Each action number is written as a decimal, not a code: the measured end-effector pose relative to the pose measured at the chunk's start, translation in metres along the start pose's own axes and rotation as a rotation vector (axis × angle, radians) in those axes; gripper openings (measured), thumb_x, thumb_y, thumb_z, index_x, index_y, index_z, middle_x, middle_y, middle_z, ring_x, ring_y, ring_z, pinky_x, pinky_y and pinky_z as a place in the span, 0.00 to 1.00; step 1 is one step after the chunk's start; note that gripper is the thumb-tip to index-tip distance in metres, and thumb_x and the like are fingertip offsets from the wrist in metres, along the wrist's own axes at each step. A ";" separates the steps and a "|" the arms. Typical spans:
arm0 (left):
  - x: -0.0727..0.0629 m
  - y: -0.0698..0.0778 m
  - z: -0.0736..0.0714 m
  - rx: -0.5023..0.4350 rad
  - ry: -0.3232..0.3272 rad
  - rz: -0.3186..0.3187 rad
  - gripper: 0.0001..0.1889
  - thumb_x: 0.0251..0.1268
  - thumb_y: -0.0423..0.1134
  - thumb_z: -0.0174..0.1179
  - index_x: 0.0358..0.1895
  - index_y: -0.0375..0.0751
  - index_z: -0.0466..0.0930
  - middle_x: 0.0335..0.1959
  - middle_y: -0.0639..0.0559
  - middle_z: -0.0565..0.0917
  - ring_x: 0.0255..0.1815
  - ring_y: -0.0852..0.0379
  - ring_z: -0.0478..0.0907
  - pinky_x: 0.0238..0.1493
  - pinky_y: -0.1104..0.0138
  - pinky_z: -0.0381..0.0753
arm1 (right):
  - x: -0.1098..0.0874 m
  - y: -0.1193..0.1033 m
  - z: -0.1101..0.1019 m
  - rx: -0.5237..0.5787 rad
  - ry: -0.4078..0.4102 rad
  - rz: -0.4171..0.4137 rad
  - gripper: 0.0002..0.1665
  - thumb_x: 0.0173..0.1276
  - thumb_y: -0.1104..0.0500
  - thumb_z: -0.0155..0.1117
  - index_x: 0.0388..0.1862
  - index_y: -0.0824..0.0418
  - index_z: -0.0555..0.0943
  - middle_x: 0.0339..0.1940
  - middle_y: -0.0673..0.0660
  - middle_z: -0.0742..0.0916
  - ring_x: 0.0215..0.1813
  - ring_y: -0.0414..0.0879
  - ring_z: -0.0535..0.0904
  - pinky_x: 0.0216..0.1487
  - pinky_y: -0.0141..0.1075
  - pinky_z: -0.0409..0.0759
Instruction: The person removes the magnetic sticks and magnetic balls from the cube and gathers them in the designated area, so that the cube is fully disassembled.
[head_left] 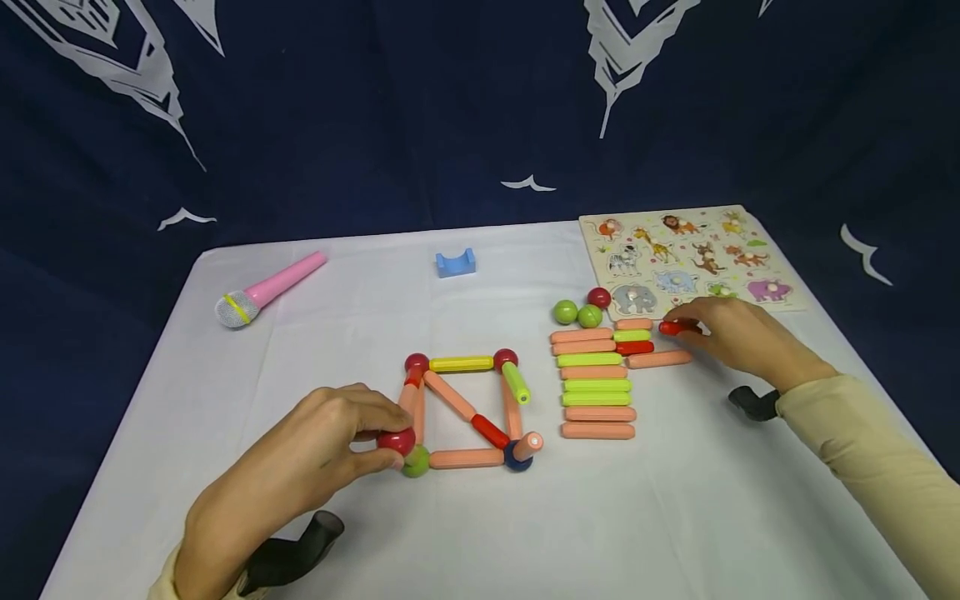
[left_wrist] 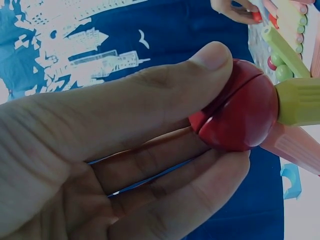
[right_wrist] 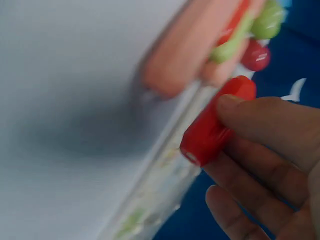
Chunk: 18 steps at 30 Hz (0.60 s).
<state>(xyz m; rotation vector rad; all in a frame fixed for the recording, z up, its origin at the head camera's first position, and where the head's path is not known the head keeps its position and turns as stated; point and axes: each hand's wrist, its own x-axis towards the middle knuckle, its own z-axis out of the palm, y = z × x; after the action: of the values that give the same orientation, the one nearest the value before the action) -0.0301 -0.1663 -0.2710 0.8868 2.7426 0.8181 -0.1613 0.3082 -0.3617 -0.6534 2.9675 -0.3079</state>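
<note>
My left hand (head_left: 300, 467) pinches a red ball (head_left: 396, 440) between thumb and fingers. The ball sits on the end of a yellow-green rod (left_wrist: 300, 102), above a green ball (head_left: 416, 461) at the near left corner of a frame of rods and balls. At the frame's near right corner, a pink rod (head_left: 529, 445) stands up from a dark blue ball (head_left: 517, 458). A green rod (head_left: 516, 382) rises from the far right red ball (head_left: 505, 358). Over by the rows of loose rods, my right hand (head_left: 738, 342) pinches a short red rod (right_wrist: 215, 125).
Loose pink and green rods (head_left: 597, 430) lie in rows right of the frame, with two green balls and a red ball (head_left: 599, 297) behind them. Farther back are an animal puzzle board (head_left: 705, 275), a blue block (head_left: 456, 264) and a pink toy microphone (head_left: 285, 279).
</note>
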 end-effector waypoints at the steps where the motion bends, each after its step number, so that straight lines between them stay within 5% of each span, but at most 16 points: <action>1: -0.001 0.000 0.000 -0.004 0.000 -0.009 0.14 0.51 0.33 0.75 0.44 0.44 0.89 0.43 0.60 0.86 0.45 0.61 0.81 0.47 0.64 0.82 | 0.003 0.003 0.003 -0.003 -0.008 -0.005 0.19 0.61 0.64 0.72 0.52 0.64 0.84 0.49 0.63 0.87 0.53 0.60 0.81 0.53 0.57 0.78; 11: -0.002 -0.001 -0.003 0.000 0.009 0.013 0.13 0.51 0.34 0.75 0.42 0.46 0.89 0.41 0.63 0.86 0.44 0.63 0.81 0.48 0.62 0.82 | 0.012 -0.001 0.007 -0.061 0.027 -0.032 0.21 0.59 0.68 0.72 0.53 0.68 0.83 0.50 0.67 0.85 0.54 0.64 0.79 0.56 0.59 0.75; 14: -0.002 -0.001 -0.004 0.000 0.005 0.010 0.13 0.52 0.34 0.74 0.42 0.46 0.89 0.41 0.63 0.85 0.44 0.63 0.81 0.49 0.61 0.81 | 0.013 -0.024 -0.002 -0.046 0.083 -0.040 0.24 0.59 0.67 0.72 0.56 0.68 0.81 0.52 0.68 0.84 0.57 0.65 0.78 0.58 0.60 0.73; 18: -0.003 -0.001 -0.004 -0.006 0.005 0.001 0.13 0.52 0.33 0.74 0.43 0.46 0.89 0.42 0.63 0.85 0.45 0.63 0.81 0.48 0.61 0.81 | 0.017 -0.070 -0.004 0.091 0.147 -0.191 0.24 0.59 0.67 0.73 0.56 0.62 0.83 0.52 0.61 0.86 0.56 0.59 0.80 0.56 0.57 0.77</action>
<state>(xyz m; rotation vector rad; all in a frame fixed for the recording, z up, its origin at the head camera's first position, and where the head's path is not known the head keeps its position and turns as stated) -0.0295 -0.1708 -0.2683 0.8871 2.7424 0.8287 -0.1488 0.2399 -0.3439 -0.9433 3.0089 -0.5241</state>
